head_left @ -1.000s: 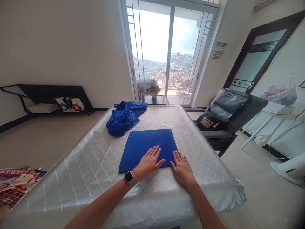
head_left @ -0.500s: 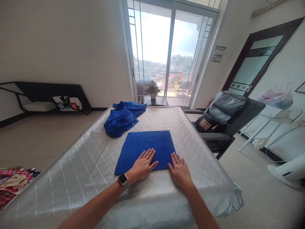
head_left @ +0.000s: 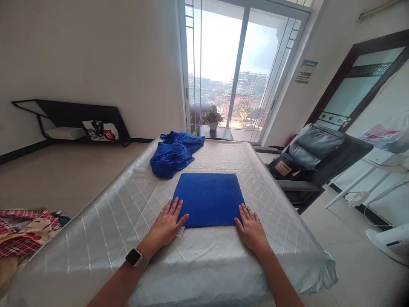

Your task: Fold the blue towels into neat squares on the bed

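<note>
A flat, smooth blue folded cloth [head_left: 209, 198] lies on the silver quilted cover [head_left: 198, 260] in front of me. My left hand [head_left: 166, 224] rests at its near left corner, fingers stretched out and palm down, with a watch on the wrist. A small white tag [head_left: 180, 232] peeks out beside that thumb. At the near right corner lies my right hand [head_left: 251, 228], also flat, its fingertips on the cloth's edge. Beyond the folded cloth, to the left, sits a crumpled blue garment [head_left: 175, 153].
A black recliner chair [head_left: 319, 153] with a dark bag stands along the right side. Patterned fabric [head_left: 25, 230] is piled at the lower left. Behind the far edge are a potted plant [head_left: 213, 117] and a sliding glass door [head_left: 220, 55].
My left hand has slid left from the middle of the folded cloth to its near left corner. My right hand stays at the right corner. The view has turned slightly left.
</note>
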A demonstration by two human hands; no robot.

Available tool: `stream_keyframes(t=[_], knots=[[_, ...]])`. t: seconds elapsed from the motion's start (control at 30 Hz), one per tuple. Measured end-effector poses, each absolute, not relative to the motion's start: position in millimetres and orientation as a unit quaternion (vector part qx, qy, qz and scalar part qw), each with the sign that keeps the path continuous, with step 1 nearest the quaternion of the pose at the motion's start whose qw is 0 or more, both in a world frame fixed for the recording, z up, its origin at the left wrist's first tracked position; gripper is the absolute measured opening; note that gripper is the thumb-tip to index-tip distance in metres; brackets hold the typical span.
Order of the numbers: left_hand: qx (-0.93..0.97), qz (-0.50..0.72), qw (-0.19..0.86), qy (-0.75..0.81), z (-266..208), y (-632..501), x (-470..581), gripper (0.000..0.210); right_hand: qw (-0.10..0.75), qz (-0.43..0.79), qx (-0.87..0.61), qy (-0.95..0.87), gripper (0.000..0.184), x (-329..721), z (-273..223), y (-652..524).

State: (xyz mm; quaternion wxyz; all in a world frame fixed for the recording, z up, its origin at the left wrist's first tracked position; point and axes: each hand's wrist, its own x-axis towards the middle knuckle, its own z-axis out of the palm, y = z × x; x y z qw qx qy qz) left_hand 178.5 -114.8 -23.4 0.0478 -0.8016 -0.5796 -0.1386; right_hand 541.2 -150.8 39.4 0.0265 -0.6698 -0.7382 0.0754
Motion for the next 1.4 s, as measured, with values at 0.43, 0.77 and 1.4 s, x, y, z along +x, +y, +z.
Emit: stream_keyframes(t=[0.43,0.77,1.4], knots=[[-0.799,-0.150,0.020,-0.582,-20,-118,176,0.071,-0.014,0.055,-0.620,-0.783,0.064,522,93,-65],[-0.797,-0.150,0.003,-0.586,-25,-116,170,0.064,0.038,0.082,-0.679,-0.729,0.067,524,38,-25],[-0.782,-0.091,0.003,-0.616,-19,-134,171,0.089,0.038,0.110,-0.669,-0.734,0.067,531,41,-23]])
